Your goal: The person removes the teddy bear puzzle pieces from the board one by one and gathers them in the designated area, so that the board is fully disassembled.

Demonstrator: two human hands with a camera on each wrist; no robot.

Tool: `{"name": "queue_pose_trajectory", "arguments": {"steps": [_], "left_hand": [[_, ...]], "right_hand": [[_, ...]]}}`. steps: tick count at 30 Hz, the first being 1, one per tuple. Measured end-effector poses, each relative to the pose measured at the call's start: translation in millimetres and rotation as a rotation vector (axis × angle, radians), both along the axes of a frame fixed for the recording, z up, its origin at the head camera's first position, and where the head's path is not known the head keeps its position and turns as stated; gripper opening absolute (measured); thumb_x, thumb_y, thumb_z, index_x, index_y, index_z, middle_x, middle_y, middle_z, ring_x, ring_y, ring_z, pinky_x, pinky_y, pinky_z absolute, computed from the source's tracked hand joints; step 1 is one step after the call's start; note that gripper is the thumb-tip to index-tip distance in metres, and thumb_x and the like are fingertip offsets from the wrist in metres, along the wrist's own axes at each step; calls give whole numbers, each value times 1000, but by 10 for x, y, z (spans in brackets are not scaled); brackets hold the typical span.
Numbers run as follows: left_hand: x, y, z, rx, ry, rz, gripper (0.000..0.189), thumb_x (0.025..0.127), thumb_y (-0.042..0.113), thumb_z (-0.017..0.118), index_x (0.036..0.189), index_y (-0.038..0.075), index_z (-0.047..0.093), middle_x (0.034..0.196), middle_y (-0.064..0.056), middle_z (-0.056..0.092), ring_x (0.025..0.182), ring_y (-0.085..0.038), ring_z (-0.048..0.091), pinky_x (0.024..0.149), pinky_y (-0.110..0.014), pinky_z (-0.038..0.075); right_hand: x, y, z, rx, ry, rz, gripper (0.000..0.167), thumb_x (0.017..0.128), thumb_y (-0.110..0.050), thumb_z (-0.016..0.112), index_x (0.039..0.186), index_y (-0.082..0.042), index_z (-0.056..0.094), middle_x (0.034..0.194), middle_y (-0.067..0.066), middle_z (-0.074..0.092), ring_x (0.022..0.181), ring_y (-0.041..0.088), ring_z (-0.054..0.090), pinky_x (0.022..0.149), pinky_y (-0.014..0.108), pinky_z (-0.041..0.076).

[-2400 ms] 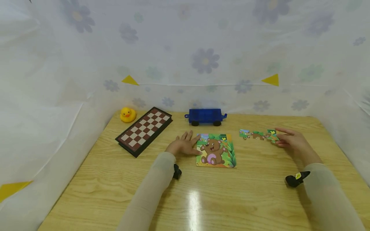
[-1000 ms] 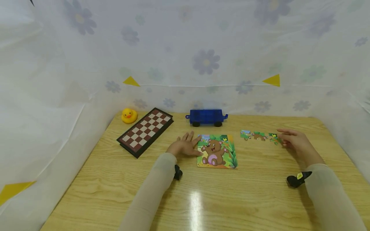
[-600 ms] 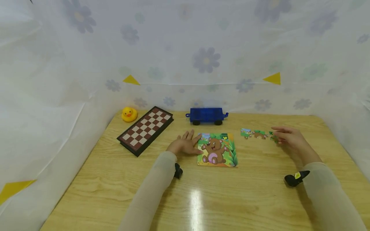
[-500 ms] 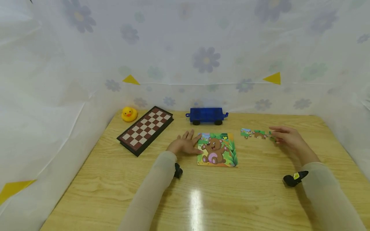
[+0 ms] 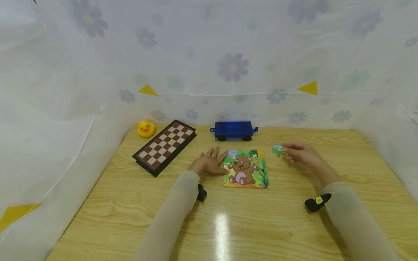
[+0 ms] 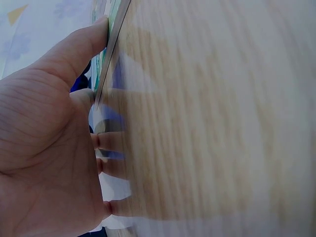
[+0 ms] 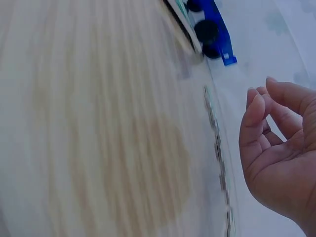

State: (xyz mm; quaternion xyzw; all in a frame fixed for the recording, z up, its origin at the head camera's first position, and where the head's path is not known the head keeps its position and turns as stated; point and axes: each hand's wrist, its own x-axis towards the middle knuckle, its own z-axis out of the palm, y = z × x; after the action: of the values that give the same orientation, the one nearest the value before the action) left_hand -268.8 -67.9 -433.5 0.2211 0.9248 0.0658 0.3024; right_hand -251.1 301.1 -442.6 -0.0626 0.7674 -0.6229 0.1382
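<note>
A square bear picture (image 5: 243, 170) lies flat mid-table. My left hand (image 5: 210, 162) rests at its left edge, fingers spread, thumb and fingertip touching the edge; the left wrist view shows this hand (image 6: 49, 128) from the palm side. Right of the picture, one loose jigsaw piece (image 5: 277, 149) shows beside my right hand (image 5: 303, 156), which covers the other pieces from the head view. In the right wrist view the row of pieces (image 7: 220, 158) lies on the table, and my right hand (image 7: 279, 143) hovers apart from it, fingers loosely bent, nothing between them.
A blue toy wagon (image 5: 233, 130) stands at the back of the table, behind the picture. To the left lie a checkered game board (image 5: 164, 148) and a yellow rubber duck (image 5: 146, 129). White flowered cloth (image 5: 183, 65) hangs around the table's back and sides.
My right hand has moved left along the row of pieces, from its right end to near the leftmost piece, and now covers the middle ones. The left hand stays at the picture.
</note>
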Motion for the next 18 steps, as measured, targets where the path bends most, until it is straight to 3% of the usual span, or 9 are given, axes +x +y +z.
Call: {"name": "queue_pose_trajectory", "arguments": {"steps": [7,10,18], "left_hand": [[-50,28,-66,-33,-20,22,87,88,67,43,149,38,-12,155,-3,-23,143,-27,-16,111,-57,-5],[-32,25,-36,-33,-16,19,85,90,65,43,150,37,-11,156,-4,-22,143,-27,-15,112,-56,-4],[-35,26,-45,-40,-20,18,86,89,65,43,149,38,-12,155,-4,-24,143,-26,-17,112,-56,-4]], "right_hand": [[-12,-356,29,-18,-40,83,41,96,-19,58,131,0,52,90,2,56,67,11,49,64,28,50],[-12,-496,6,6,-52,118,50,96,-20,58,135,6,45,91,2,58,67,11,48,64,28,50],[-7,-815,-21,24,-50,219,47,96,-16,56,135,8,43,98,10,58,66,12,50,64,30,51]]}}
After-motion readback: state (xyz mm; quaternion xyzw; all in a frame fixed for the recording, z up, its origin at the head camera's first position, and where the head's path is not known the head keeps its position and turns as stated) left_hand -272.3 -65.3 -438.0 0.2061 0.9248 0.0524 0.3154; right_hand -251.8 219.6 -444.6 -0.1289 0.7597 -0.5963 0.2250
